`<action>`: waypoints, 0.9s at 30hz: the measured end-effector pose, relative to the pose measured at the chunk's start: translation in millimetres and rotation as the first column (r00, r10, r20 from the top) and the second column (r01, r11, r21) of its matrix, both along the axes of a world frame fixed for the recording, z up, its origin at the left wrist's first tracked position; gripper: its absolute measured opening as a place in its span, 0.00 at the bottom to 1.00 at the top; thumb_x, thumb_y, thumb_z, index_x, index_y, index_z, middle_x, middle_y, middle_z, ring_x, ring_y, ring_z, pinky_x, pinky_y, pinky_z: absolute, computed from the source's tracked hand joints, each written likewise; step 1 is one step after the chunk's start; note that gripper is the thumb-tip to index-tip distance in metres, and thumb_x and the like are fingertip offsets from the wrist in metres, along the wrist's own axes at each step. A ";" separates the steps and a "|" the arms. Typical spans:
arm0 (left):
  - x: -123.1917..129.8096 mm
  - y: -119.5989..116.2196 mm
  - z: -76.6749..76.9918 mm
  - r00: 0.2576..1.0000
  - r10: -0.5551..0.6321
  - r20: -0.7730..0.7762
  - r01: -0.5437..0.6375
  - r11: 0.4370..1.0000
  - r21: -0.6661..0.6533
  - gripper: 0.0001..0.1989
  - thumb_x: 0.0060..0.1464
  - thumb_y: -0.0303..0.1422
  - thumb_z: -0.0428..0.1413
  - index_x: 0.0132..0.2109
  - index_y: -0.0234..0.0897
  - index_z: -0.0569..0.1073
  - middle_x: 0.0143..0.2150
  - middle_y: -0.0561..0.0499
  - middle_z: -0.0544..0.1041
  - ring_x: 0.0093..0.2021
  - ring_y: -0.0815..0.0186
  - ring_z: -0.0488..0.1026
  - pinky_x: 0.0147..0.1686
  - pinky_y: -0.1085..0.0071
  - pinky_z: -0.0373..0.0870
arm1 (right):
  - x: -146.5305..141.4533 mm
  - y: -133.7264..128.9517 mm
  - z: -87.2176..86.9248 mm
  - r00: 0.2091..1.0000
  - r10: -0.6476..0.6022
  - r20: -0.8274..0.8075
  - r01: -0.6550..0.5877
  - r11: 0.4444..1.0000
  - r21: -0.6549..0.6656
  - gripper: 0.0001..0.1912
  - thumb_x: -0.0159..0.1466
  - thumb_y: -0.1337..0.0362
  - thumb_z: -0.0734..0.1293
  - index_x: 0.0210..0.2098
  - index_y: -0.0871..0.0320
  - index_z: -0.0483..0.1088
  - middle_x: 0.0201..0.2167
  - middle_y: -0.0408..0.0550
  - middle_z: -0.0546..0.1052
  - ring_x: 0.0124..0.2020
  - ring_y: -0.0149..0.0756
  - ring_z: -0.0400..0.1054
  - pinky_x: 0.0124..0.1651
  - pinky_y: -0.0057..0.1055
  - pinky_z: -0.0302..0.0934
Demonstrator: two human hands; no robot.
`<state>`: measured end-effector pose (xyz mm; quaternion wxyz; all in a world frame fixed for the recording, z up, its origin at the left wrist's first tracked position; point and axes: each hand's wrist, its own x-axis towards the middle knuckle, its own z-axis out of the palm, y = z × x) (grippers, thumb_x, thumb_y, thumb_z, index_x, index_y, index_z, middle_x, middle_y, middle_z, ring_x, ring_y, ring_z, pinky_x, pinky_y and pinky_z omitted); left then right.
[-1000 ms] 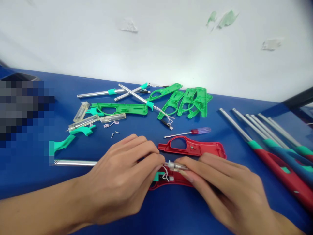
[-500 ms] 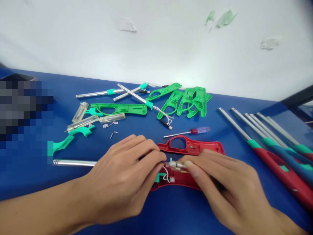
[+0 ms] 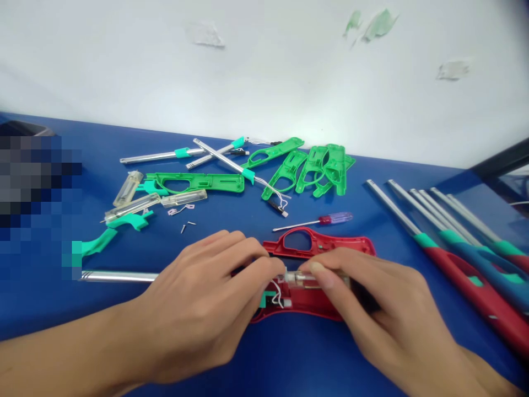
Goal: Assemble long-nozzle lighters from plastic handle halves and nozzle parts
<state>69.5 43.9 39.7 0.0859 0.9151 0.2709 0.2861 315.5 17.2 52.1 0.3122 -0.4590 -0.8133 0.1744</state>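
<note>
Now, the right hand (image 3: 384, 298) has its grip closed in a pinch, thumb and fingers on a clear canister (image 3: 303, 279) at the near red shell (image 3: 314, 309). Over at the shell's other end, the left hand (image 3: 210, 298) curls its fingers down; how tight that grip is, or what's inside it, I can't tell. A metal tube (image 3: 119, 276) runs out leftward from behind it, and white wires (image 3: 278, 289) loop between the hands. Just beyond lies the far red shell (image 3: 343, 245), then a screwdriver (image 3: 330, 219). Farther back on the blue table (image 3: 256, 364), green shells (image 3: 223, 182) lie near loose clear canisters (image 3: 128, 188), while assembled lighters (image 3: 463, 284) slant along the right.
</note>
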 end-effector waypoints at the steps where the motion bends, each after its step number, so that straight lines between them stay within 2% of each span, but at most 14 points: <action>1: 0.0 0.0 -0.3 1.000 -0.001 0.002 0.001 1.000 -0.002 0.11 0.68 0.20 0.53 0.52 0.36 0.73 0.42 0.50 0.79 0.37 0.61 0.73 0.35 0.62 0.69 | 0.4 -0.2 0.2 1.000 0.003 0.002 -0.003 1.000 0.005 0.08 0.75 0.69 0.65 0.44 0.52 0.76 0.36 0.38 0.85 0.31 0.27 0.80 0.34 0.23 0.70; 7: -0.4 -0.4 -0.1 1.000 0.002 0.002 -0.002 1.000 0.003 0.10 0.68 0.20 0.52 0.50 0.36 0.73 0.41 0.50 0.79 0.37 0.61 0.73 0.36 0.62 0.70 | 0.8 -0.4 2.9 1.000 0.023 0.019 -0.024 0.998 0.060 0.09 0.74 0.71 0.64 0.43 0.54 0.76 0.36 0.39 0.85 0.33 0.27 0.80 0.39 0.23 0.71; 11: -0.6 0.4 0.8 1.000 -0.002 0.001 0.002 1.000 0.004 0.09 0.68 0.20 0.52 0.50 0.35 0.73 0.40 0.50 0.78 0.36 0.61 0.73 0.35 0.62 0.69 | 0.2 -0.4 4.4 0.998 0.046 0.046 -0.050 0.994 0.097 0.10 0.75 0.71 0.64 0.39 0.55 0.75 0.36 0.41 0.86 0.33 0.29 0.80 0.38 0.24 0.70; 23: -0.3 -0.4 0.2 1.000 -0.002 -0.013 0.002 1.000 -0.006 0.09 0.67 0.20 0.52 0.49 0.35 0.73 0.40 0.49 0.78 0.36 0.60 0.74 0.34 0.62 0.71 | 1.1 -0.6 -0.7 0.999 -0.003 0.037 0.004 1.000 -0.014 0.15 0.78 0.64 0.61 0.37 0.55 0.77 0.28 0.39 0.81 0.26 0.28 0.74 0.32 0.27 0.66; 27: -1.1 0.0 0.8 1.000 -0.008 -0.015 0.008 1.000 -0.007 0.09 0.67 0.21 0.53 0.49 0.36 0.73 0.40 0.49 0.78 0.36 0.60 0.74 0.33 0.62 0.71 | 0.5 0.1 0.4 1.000 0.000 0.017 0.001 0.999 -0.039 0.17 0.78 0.65 0.62 0.32 0.54 0.73 0.25 0.37 0.76 0.25 0.27 0.73 0.31 0.26 0.66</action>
